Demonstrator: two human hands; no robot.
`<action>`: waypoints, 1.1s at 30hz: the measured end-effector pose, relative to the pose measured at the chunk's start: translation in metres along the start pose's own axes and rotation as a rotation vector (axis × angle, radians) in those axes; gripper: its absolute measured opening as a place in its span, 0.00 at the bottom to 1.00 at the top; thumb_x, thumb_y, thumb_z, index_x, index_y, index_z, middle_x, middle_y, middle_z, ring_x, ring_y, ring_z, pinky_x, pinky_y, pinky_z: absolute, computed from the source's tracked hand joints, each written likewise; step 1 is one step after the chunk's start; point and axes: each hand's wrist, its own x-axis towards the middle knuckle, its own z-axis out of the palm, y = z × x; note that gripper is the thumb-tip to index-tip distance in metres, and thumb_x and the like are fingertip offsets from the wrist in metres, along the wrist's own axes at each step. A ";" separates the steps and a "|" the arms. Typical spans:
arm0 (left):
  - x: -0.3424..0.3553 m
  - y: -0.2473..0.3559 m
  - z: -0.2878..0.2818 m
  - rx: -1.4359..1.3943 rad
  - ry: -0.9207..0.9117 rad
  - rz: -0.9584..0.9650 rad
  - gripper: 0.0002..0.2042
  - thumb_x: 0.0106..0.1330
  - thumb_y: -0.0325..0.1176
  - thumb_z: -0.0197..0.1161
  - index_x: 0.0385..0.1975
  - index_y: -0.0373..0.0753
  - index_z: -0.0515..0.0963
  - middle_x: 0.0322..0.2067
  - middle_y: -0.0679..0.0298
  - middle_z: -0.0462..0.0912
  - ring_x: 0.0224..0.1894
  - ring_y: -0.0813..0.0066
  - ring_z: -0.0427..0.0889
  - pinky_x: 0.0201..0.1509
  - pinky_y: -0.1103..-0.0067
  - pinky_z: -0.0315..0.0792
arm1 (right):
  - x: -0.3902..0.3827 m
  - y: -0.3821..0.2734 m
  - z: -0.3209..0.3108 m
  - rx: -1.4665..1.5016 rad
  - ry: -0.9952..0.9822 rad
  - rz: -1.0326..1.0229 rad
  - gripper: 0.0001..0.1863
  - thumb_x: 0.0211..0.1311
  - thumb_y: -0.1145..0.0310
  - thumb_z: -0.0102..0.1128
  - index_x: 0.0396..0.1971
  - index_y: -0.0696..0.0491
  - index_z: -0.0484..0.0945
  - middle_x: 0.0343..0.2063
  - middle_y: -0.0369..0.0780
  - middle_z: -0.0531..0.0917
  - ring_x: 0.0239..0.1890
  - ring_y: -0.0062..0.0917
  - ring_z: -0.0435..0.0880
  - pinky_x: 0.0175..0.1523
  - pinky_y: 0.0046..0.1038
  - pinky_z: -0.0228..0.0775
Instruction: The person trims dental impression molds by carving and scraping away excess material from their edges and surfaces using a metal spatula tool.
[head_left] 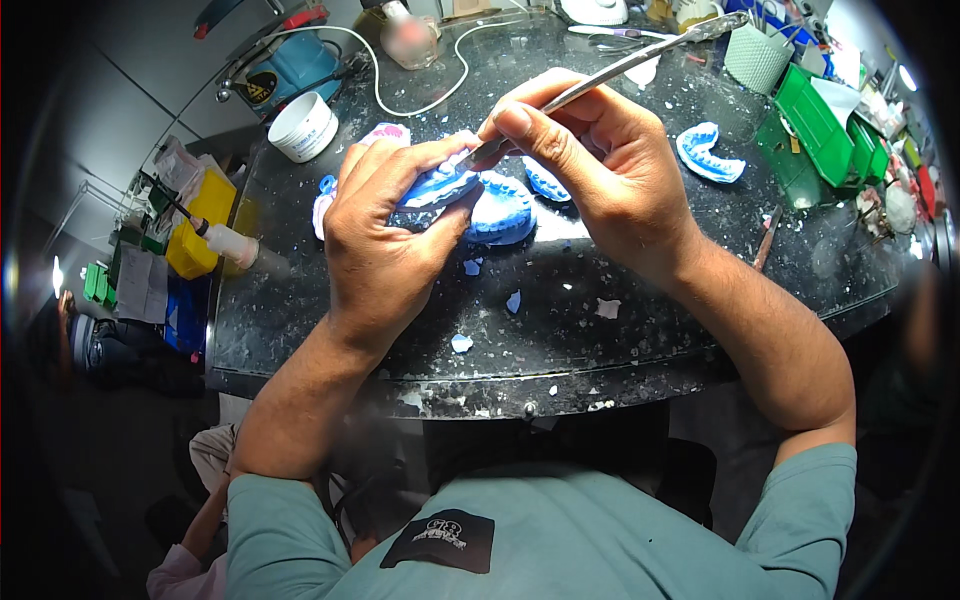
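Note:
My left hand [385, 235] is closed around a blue dental cast piece [435, 190] above the dark worktop. My right hand [600, 180] grips a long metal hand tool [640, 58], its working end down at that cast. A larger blue dental cast [500, 215] lies just behind and between my hands, with another blue piece [545, 182] partly hidden by my right thumb. A pink-and-white piece [385, 131] shows behind my left fingers. A U-shaped blue piece [712, 155] lies to the right of my right hand.
The black worktop [530, 330] holds scattered chips, a white tub [300, 128], a white cable [377, 75] and a loose tool [766, 242]. Green trays [820, 120] crowd the right edge, a yellow container [205, 210] the left. Another person's arm [207, 525] is at lower left.

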 end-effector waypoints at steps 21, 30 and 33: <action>-0.001 -0.001 0.000 0.042 -0.029 0.053 0.18 0.50 0.20 0.72 0.44 0.35 0.82 0.39 0.60 0.82 0.45 0.69 0.79 0.53 0.76 0.70 | 0.000 0.001 -0.001 0.018 -0.017 -0.001 0.08 0.70 0.73 0.55 0.41 0.61 0.78 0.34 0.40 0.84 0.40 0.20 0.84 0.50 0.21 0.75; -0.003 0.001 0.003 -0.087 -0.007 -0.100 0.18 0.47 0.20 0.72 0.41 0.38 0.83 0.39 0.63 0.85 0.44 0.67 0.79 0.53 0.74 0.71 | 0.000 0.003 -0.003 0.021 -0.045 0.057 0.09 0.71 0.71 0.56 0.41 0.61 0.79 0.36 0.40 0.84 0.42 0.20 0.83 0.52 0.23 0.75; -0.003 0.000 0.005 -0.107 -0.005 -0.107 0.18 0.47 0.21 0.72 0.41 0.38 0.83 0.38 0.62 0.85 0.43 0.66 0.79 0.53 0.74 0.71 | 0.000 0.005 -0.003 0.020 -0.023 0.027 0.08 0.70 0.72 0.56 0.40 0.62 0.80 0.34 0.40 0.85 0.39 0.19 0.84 0.49 0.21 0.75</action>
